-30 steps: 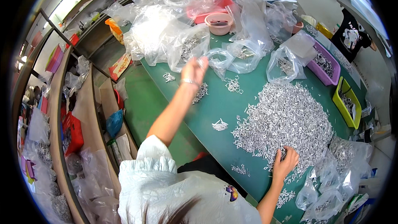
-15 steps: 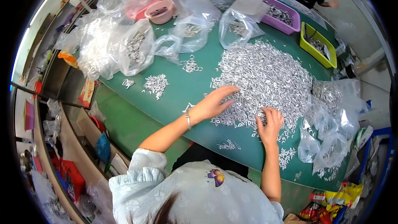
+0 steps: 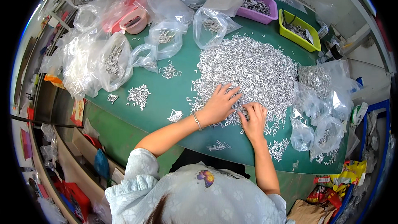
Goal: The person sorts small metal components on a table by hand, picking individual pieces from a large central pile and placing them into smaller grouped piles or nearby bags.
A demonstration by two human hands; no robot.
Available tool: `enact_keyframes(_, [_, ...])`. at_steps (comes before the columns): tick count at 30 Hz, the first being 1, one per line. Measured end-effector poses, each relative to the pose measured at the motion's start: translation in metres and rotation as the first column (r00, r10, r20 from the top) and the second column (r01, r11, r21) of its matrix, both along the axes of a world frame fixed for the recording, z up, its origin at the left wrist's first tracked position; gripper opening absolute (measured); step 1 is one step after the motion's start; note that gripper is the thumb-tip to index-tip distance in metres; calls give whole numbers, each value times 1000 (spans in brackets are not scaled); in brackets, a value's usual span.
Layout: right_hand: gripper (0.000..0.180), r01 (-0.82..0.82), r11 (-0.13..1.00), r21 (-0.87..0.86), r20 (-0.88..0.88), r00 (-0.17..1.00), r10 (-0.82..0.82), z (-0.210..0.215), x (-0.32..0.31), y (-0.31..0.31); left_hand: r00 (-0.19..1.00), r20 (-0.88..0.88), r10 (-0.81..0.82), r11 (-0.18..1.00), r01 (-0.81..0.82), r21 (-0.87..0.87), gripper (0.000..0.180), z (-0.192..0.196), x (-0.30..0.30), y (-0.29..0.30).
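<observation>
Green-topped work table [image 3: 174,95], cluttered workshop setting. Centre: large heap of small silvery metal hooks [image 3: 248,68], spread flat. Left hand [image 3: 219,105]: palm down on the heap's near edge, fingers splayed apart, thin bracelet at the wrist. Right hand [image 3: 253,118]: just beside the left, fingers curled together onto the hooks; whether any is pinched cannot be told. Far left: clear plastic bags [image 3: 99,58] part-filled with hooks. Far edge: purple plastic tray [image 3: 271,8] and yellow-green plastic tray [image 3: 315,41]. Right: more small clear bags [image 3: 323,112].
</observation>
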State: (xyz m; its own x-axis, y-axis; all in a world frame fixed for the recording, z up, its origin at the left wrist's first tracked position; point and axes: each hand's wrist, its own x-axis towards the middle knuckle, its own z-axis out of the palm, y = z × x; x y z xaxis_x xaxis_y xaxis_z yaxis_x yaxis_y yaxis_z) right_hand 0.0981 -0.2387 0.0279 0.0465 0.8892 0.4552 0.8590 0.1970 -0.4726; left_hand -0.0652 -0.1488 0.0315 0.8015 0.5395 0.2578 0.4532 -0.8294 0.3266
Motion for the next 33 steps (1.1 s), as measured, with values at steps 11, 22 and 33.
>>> enact_keyframes(11, [28, 6, 1000, 26, 6, 1000, -7, -7, -2, 1, 999, -12, 34, 998, -33, 45, 63, -8, 1, -9])
enact_keyframes(22, [28, -18, 988, 154, 3, 1000, 18, -22, 5, 5, 992, -116, 51, 990, -34, 139, 57, -16, 4, -8])
enact_keyframes(33, [26, 54, 987, 149, 0, 998, -55, -34, 5, 5, 981, -183, 65, 991, -42, 127, 56, -11, 7, -13])
